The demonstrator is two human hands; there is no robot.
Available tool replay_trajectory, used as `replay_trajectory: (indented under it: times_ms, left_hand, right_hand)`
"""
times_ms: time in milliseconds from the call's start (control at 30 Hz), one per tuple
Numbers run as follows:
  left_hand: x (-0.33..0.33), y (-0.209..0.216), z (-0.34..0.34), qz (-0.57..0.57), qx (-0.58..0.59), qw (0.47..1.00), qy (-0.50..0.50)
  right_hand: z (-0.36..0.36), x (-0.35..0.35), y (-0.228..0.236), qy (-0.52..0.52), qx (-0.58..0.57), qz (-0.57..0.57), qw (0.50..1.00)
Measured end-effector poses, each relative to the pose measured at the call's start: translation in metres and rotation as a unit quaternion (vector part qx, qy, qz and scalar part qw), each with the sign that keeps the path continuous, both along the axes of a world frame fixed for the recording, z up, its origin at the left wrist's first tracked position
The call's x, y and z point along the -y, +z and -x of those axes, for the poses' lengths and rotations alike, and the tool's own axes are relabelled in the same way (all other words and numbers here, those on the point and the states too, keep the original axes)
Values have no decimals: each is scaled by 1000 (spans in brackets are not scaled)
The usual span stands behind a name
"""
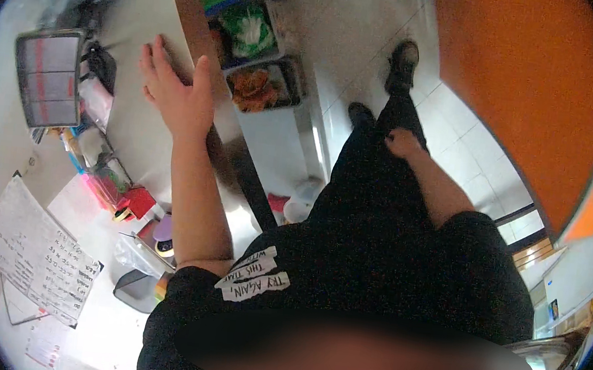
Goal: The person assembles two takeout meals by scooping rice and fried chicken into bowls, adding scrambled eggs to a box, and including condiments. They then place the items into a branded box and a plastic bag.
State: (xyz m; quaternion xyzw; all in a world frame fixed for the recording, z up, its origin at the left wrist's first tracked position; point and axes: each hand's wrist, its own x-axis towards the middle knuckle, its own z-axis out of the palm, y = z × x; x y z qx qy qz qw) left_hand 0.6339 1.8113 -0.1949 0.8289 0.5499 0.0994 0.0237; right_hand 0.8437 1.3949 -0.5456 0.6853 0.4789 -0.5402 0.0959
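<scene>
My left hand (pixel 182 93) lies on the pale tabletop (pixel 134 27), close to its brown edge (pixel 189 0). Its fingers are stretched and spread, and nothing is in them. Low beside my dark trousers (pixel 357 162) hangs my right hand (pixel 403 144), its fingers curled in near the thigh. Whatever those fingers hold, if anything, is hidden. Just past the table edge, nearest to my left hand, is a dark bin (pixel 286 86) with crumpled orange-brown stuff (pixel 254 90). Beyond it a second bin holds a green and white bag (pixel 251 32).
A dark-framed stand (pixel 49 79) and a red box (pixel 137 203) sit among clutter along the table's far left. Handwritten paper (pixel 40 248) is fixed at the lower left. A large orange panel (pixel 538 87) curves along the right, beside the tiled floor (pixel 460 137).
</scene>
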Motion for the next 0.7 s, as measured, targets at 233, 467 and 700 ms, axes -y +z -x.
replay_trajectory:
  times_ms: [233, 467, 700]
  left_hand:
    - [18, 24, 46, 47, -74, 995, -53]
    - [82, 83, 44, -127, -392, 898, 153]
    - [398, 8, -161, 398, -289, 730, -474]
  right_hand:
    - [54, 100, 130, -209, -260, 37, 942]
    - [120, 306, 114, -86, -160, -155, 971]
    - [45, 458, 79, -859, -212, -132, 446]
